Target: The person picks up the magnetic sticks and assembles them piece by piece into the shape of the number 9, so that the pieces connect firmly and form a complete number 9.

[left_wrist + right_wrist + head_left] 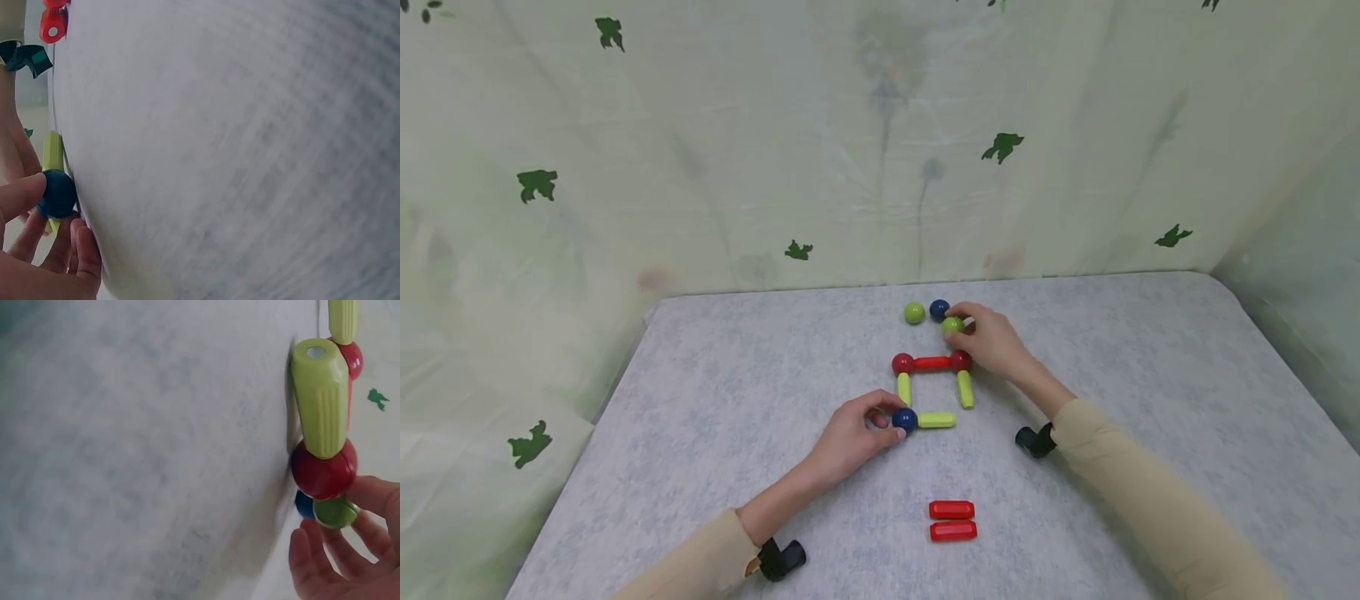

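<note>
Between thumb and fingers my left hand (853, 433) pinches a dark blue ball (905, 420), seen close in the left wrist view. A yellow-green rod (937, 420) extends right from that ball, and another yellow-green rod (904, 388) runs from it up to a red ball (903, 364). A red rod (932, 363) links this to a second red ball (960, 360), from which a third yellow-green rod (966, 390) points toward me, its near end free. Just behind the second red ball, my right hand (992, 340) pinches a green ball (952, 326).
Loose at the back are a green ball (914, 312) and a dark blue ball (939, 310), the latter close to my right fingers. Two red rods (952, 520) lie side by side nearer me on the grey table (737, 358). A leaf-patterned curtain (737, 150) hangs behind.
</note>
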The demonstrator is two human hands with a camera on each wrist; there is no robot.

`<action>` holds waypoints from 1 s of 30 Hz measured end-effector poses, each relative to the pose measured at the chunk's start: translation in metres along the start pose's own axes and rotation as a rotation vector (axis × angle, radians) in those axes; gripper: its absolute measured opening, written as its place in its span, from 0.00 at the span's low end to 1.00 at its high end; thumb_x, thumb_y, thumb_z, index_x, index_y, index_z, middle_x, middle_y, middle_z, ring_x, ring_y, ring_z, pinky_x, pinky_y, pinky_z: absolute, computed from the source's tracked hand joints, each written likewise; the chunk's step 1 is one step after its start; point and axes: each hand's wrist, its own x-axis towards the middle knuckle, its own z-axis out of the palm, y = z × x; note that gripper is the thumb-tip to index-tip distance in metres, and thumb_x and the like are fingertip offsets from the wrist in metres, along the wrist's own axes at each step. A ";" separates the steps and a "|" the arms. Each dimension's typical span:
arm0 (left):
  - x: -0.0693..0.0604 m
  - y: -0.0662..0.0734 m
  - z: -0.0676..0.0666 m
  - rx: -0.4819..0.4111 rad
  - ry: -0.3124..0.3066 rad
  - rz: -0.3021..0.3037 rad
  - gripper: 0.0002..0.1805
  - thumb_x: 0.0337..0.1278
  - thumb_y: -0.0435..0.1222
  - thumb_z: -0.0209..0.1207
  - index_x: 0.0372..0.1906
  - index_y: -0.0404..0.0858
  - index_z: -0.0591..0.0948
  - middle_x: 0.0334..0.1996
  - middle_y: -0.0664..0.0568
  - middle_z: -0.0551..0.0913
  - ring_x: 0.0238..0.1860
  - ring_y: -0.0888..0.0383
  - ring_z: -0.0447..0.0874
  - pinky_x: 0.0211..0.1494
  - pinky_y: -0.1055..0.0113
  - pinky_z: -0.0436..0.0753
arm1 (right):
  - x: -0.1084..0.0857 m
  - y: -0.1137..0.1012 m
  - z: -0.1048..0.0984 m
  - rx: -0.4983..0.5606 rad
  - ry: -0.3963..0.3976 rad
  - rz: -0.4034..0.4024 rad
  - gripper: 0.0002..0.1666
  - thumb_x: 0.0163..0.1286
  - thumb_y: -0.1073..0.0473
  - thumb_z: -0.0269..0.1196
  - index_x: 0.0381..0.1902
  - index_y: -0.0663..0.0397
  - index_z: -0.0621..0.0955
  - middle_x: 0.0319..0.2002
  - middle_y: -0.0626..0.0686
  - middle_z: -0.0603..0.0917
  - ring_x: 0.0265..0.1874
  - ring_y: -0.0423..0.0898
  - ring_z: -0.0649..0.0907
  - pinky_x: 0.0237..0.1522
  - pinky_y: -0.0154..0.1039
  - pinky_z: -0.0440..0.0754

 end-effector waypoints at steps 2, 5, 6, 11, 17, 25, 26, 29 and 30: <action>0.000 0.000 0.000 0.005 0.003 -0.004 0.15 0.59 0.35 0.66 0.51 0.47 0.82 0.42 0.55 0.79 0.40 0.54 0.74 0.36 0.63 0.76 | -0.007 -0.003 -0.004 0.010 0.032 -0.020 0.24 0.69 0.57 0.65 0.61 0.53 0.76 0.55 0.53 0.78 0.49 0.52 0.78 0.45 0.47 0.80; 0.000 0.000 0.001 0.008 0.008 -0.005 0.14 0.59 0.36 0.66 0.50 0.47 0.82 0.41 0.55 0.79 0.40 0.54 0.74 0.36 0.64 0.77 | -0.018 -0.009 -0.008 0.024 0.064 -0.048 0.25 0.69 0.58 0.65 0.63 0.53 0.74 0.55 0.52 0.77 0.49 0.52 0.78 0.46 0.48 0.80; 0.000 0.000 0.001 0.007 0.011 -0.008 0.14 0.59 0.36 0.66 0.50 0.48 0.82 0.41 0.55 0.79 0.40 0.54 0.74 0.36 0.64 0.77 | -0.022 -0.011 -0.009 0.029 0.068 -0.053 0.26 0.69 0.58 0.65 0.63 0.53 0.74 0.56 0.52 0.77 0.50 0.52 0.78 0.47 0.48 0.80; 0.000 0.000 0.001 -0.001 0.016 -0.008 0.14 0.59 0.36 0.67 0.50 0.47 0.83 0.40 0.55 0.80 0.40 0.54 0.75 0.36 0.65 0.77 | -0.046 -0.015 -0.011 0.051 0.063 -0.063 0.28 0.68 0.59 0.66 0.64 0.52 0.73 0.56 0.52 0.77 0.49 0.51 0.80 0.47 0.47 0.81; -0.001 -0.001 0.001 -0.002 0.020 0.004 0.14 0.58 0.36 0.67 0.50 0.46 0.83 0.40 0.54 0.80 0.40 0.53 0.75 0.36 0.64 0.77 | -0.077 -0.010 -0.003 -0.008 0.049 -0.108 0.28 0.66 0.61 0.68 0.63 0.55 0.75 0.55 0.52 0.79 0.46 0.51 0.81 0.45 0.45 0.81; 0.000 -0.002 0.003 0.006 0.029 -0.011 0.14 0.58 0.35 0.67 0.49 0.48 0.83 0.40 0.55 0.79 0.40 0.54 0.74 0.37 0.64 0.76 | -0.110 -0.001 0.000 -0.025 -0.023 -0.147 0.25 0.62 0.63 0.70 0.57 0.53 0.79 0.49 0.48 0.81 0.43 0.45 0.81 0.46 0.44 0.81; 0.000 -0.002 0.003 0.007 0.030 -0.011 0.14 0.58 0.35 0.67 0.49 0.47 0.83 0.40 0.55 0.79 0.40 0.54 0.74 0.37 0.64 0.76 | -0.112 0.000 -0.001 -0.027 -0.035 -0.148 0.25 0.62 0.64 0.70 0.57 0.52 0.79 0.48 0.47 0.81 0.43 0.44 0.81 0.46 0.43 0.81; 0.000 -0.002 0.003 0.004 0.027 -0.008 0.14 0.58 0.35 0.67 0.49 0.47 0.83 0.40 0.54 0.79 0.40 0.54 0.74 0.37 0.63 0.76 | -0.117 0.002 0.000 -0.023 -0.071 -0.151 0.24 0.61 0.65 0.71 0.56 0.52 0.80 0.46 0.46 0.80 0.42 0.43 0.81 0.46 0.41 0.81; 0.000 -0.002 0.003 0.004 0.027 -0.008 0.14 0.58 0.35 0.67 0.49 0.47 0.83 0.40 0.54 0.79 0.40 0.54 0.74 0.37 0.63 0.76 | -0.119 0.002 0.000 -0.018 -0.081 -0.158 0.24 0.61 0.65 0.71 0.55 0.53 0.80 0.45 0.46 0.79 0.41 0.43 0.81 0.45 0.41 0.81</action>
